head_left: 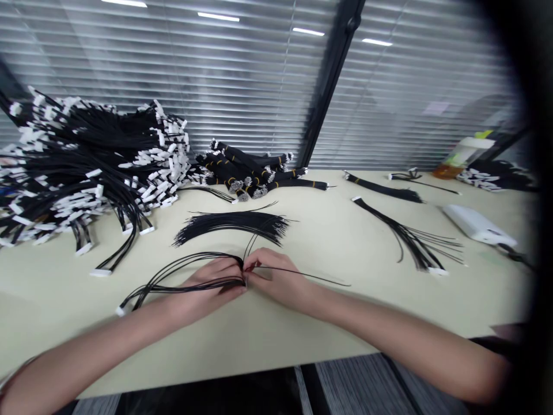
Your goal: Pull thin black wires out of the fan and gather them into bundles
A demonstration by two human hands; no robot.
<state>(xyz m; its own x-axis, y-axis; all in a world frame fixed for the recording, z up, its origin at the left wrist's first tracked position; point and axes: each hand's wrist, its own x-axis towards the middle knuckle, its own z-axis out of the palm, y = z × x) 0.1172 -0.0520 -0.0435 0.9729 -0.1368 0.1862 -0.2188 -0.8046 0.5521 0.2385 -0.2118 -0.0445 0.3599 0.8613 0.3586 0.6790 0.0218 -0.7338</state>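
Observation:
My left hand (pixel 213 282) is closed around one end of a black wire harness (pixel 173 271). The harness loops out to the left, where a white connector (pixel 122 310) hangs at its far end. Meeting it at the front middle of the table, my right hand (pixel 268 274) pinches a single thin black wire (pixel 311 276), whose loose end sticks out to the right. The fingertips of both hands come together and hide the harness end between them. Just beyond the hands lies a loose bundle of cut black wires (pixel 233 225) with bare tips.
A big heap of black cables with white connectors (pixel 95 150) fills the left. Tied wire bundles (pixel 254 173) lie at the back. On the right are a partly wired harness (pixel 401 236), a white power bank (pixel 477 225) and a cup of amber liquid (pixel 460 157). Blinds (pixel 242 75) stand behind.

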